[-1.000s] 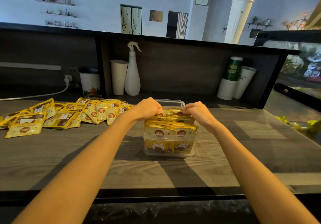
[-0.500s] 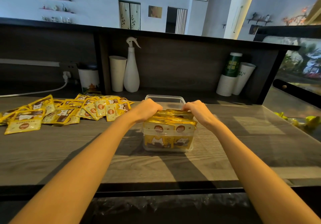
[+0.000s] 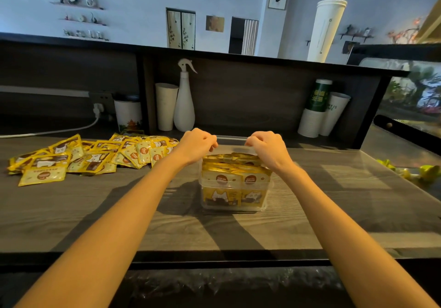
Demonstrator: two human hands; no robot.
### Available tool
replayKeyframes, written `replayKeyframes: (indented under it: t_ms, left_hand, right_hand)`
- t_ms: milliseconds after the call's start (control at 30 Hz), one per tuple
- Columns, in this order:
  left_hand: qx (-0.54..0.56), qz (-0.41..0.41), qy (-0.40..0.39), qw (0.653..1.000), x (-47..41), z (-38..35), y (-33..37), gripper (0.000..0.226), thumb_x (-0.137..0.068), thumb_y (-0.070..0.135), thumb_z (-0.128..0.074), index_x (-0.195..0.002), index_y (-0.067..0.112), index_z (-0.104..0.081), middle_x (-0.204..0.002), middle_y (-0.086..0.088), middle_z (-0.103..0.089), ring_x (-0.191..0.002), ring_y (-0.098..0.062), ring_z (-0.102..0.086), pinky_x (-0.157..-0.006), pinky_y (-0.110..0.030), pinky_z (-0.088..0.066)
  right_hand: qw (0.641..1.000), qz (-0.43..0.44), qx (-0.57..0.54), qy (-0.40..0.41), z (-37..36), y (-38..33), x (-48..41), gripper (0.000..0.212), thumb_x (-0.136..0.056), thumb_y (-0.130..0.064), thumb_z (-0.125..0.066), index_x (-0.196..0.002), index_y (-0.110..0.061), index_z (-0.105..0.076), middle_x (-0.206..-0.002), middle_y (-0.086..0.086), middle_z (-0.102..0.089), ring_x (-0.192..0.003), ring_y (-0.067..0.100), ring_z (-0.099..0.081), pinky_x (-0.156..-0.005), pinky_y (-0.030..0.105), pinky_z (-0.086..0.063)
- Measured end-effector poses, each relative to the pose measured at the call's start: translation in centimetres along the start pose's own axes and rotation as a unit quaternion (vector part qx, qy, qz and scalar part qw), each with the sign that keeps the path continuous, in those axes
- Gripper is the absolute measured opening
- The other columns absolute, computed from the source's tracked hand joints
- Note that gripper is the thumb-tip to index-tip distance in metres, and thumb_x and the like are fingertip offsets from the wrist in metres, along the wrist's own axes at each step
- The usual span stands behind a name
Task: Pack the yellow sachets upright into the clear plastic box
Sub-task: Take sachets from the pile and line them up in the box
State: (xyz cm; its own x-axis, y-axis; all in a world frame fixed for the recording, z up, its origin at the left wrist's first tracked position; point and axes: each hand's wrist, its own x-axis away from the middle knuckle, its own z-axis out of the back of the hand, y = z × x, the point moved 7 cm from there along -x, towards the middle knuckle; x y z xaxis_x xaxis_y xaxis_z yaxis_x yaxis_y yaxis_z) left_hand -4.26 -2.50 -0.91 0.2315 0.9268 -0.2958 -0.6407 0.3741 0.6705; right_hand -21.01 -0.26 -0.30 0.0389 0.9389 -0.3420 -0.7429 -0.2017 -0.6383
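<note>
Your clear plastic box [image 3: 235, 206] sits on the wooden bench [image 3: 95, 212] near the middle, closer to the back edge than the front. It is packed with yellow sachets [image 3: 235, 176] standing upright in rows, two across, each with a brown round badge above a white cat drawing; their tops rise above the rim. Your left hand [image 3: 196, 144] and right hand [image 3: 267, 147] are curled over the rearmost sachets, fingers pinching their top edges at the box's far side. A loose pile of sachets [image 3: 90, 157] lies flat toward the bench's back left corner.
</note>
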Motion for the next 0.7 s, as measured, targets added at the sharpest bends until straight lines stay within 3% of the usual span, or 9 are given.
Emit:
replayKeyframes:
  t_ms: [100,200,267,333,500,600,700]
  left_hand:
    - [-0.038,-0.002,0.066,0.997,0.8,2.9,-0.4,0.03,-0.093,0.015,-0.047,-0.086,-0.004,-0.07,-0.088,-0.016,-0.068,-0.079,-0.022,-0.059,-0.065,-0.028,-0.046]
    - [-0.068,0.014,0.134,0.988,2.4,6.4,-1.5,0.03,-0.09,0.015,-0.047,-0.083,-0.004,-0.07,-0.086,-0.022,-0.068,-0.084,-0.035,-0.061,-0.071,-0.041,-0.05]
    - [-0.092,0.031,0.179,0.979,3.8,8.6,-2.7,0.029,-0.089,0.015,-0.047,-0.084,0.0,-0.072,-0.086,-0.02,-0.068,-0.089,-0.036,-0.059,-0.075,-0.041,-0.047]
    - [-0.113,0.057,0.202,0.971,5.4,10.2,-4.4,0.029,-0.09,0.014,-0.046,-0.086,0.002,-0.072,-0.086,-0.018,-0.068,-0.089,-0.034,-0.058,-0.073,-0.037,-0.044]
    - [-0.145,0.146,0.178,0.962,8.3,11.7,-10.8,0.029,-0.088,0.012,-0.045,-0.063,0.004,-0.056,-0.066,-0.014,-0.051,-0.069,-0.027,-0.046,-0.06,-0.033,-0.03]
    - [-0.168,0.209,0.125,0.955,9.2,11.3,-14.9,0.026,-0.09,0.014,-0.045,-0.072,0.005,-0.06,-0.077,-0.015,-0.057,-0.078,-0.03,-0.051,-0.065,-0.036,-0.036]
    - [-0.173,0.259,0.075,0.947,9.1,10.6,-18.1,0.027,-0.093,0.016,-0.044,-0.106,0.007,-0.065,-0.117,-0.015,-0.06,-0.108,-0.033,-0.055,-0.086,-0.038,-0.045]
  right_hand:
    - [0.996,0.069,0.002,0.053,0.3,-4.2,0.6,0.025,-0.094,-0.015,-0.045,-0.098,-0.007,-0.069,-0.096,0.008,-0.069,-0.087,0.019,-0.062,-0.078,0.031,-0.049]
    - [0.992,0.103,-0.017,0.074,-1.2,-8.3,1.1,0.024,-0.093,-0.012,-0.046,-0.1,-0.008,-0.068,-0.102,0.005,-0.068,-0.091,0.015,-0.06,-0.079,0.028,-0.047]
    - [0.989,0.121,-0.026,0.079,-3.0,-10.9,1.6,0.025,-0.091,-0.011,-0.045,-0.1,-0.008,-0.069,-0.105,0.006,-0.068,-0.096,0.019,-0.06,-0.085,0.034,-0.048]
    - [0.989,0.131,-0.033,0.059,-5.4,-12.9,2.1,0.026,-0.09,-0.01,-0.045,-0.1,-0.006,-0.069,-0.105,0.01,-0.068,-0.099,0.024,-0.06,-0.088,0.039,-0.047]
    - [0.992,0.114,-0.015,-0.05,-13.7,-14.5,2.5,0.029,-0.089,-0.01,-0.045,-0.108,-0.006,-0.067,-0.117,0.014,-0.064,-0.111,0.03,-0.056,-0.093,0.038,-0.044]
    - [0.987,0.066,0.026,-0.144,-18.6,-13.3,2.2,0.036,-0.09,-0.01,-0.044,-0.122,-0.004,-0.059,-0.132,0.017,-0.055,-0.125,0.033,-0.046,-0.099,0.034,-0.036]
    - [0.979,0.042,0.052,-0.191,-21.7,-11.7,1.5,0.037,-0.092,-0.012,-0.044,-0.127,0.002,-0.049,-0.135,0.021,-0.047,-0.127,0.036,-0.041,-0.099,0.037,-0.036]
